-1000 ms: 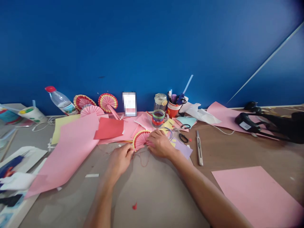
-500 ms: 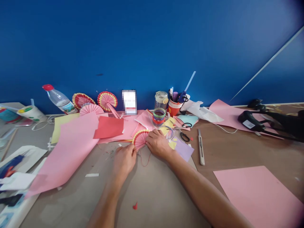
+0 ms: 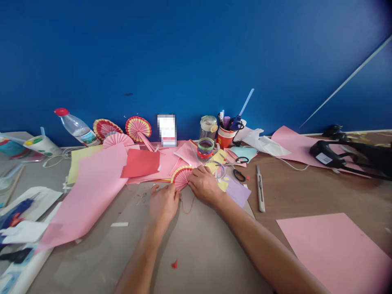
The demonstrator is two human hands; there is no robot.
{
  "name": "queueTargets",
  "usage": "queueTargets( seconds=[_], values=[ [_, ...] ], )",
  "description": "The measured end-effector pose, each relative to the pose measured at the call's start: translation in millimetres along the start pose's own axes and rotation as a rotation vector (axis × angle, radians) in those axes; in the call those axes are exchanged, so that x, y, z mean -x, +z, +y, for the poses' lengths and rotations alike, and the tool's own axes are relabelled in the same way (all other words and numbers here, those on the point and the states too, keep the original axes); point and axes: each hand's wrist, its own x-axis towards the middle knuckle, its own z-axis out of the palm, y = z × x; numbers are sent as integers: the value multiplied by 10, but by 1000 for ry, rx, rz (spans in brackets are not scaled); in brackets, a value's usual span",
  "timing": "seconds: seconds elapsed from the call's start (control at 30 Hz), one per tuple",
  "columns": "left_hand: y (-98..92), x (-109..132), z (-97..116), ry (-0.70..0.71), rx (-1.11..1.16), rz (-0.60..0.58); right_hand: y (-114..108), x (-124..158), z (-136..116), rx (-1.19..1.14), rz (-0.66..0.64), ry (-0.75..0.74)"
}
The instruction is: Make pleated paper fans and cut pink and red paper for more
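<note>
A small pleated paper fan (image 3: 181, 178), pink with a red and yellow rim, is spread between my hands just above the table. My left hand (image 3: 165, 202) is closed on the fan's left edge, its thumb and fingertips partly hidden. On the right edge, my right hand (image 3: 203, 183) grips the folds with bent fingers. A thin reddish string (image 3: 187, 211) hangs in a loop below the fan. Behind it lie pink sheets and a red paper (image 3: 142, 163). Scissors (image 3: 239, 174) with black handles rest to the right of my right hand.
Finished round fans (image 3: 138, 129) lean on the blue wall beside a tilted plastic bottle (image 3: 76, 128). A jar (image 3: 206, 139) and a red cup of pens (image 3: 225, 138) stand at the back. To the right lie a utility knife (image 3: 260, 190) and a pink sheet (image 3: 333, 249).
My left hand has shifted slightly right and turned, with a finger now lifted outward. The right hand and the fan stay nearly in place.
</note>
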Motion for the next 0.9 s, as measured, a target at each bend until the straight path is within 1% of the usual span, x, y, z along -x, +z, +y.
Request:
queueTargets(
  seconds=[0.13,0.23,0.43,0.73,0.9],
  values=[
    [48,-20,5,-16,-45,35,-12,3,-17,5,-9,5],
    [77,-27,14,-1,-55,42,-19,4,-18,5,-19,9],
    [69,-16,61,19,-73,74,-13,-2,-16,-7,-20,22],
    [-23,1,134,-6,-144,32,70,-6,-72,57,-7,72],
    [-65,39,113,-42,-193,-8,105,2,-88,67,16,93]
  ],
)
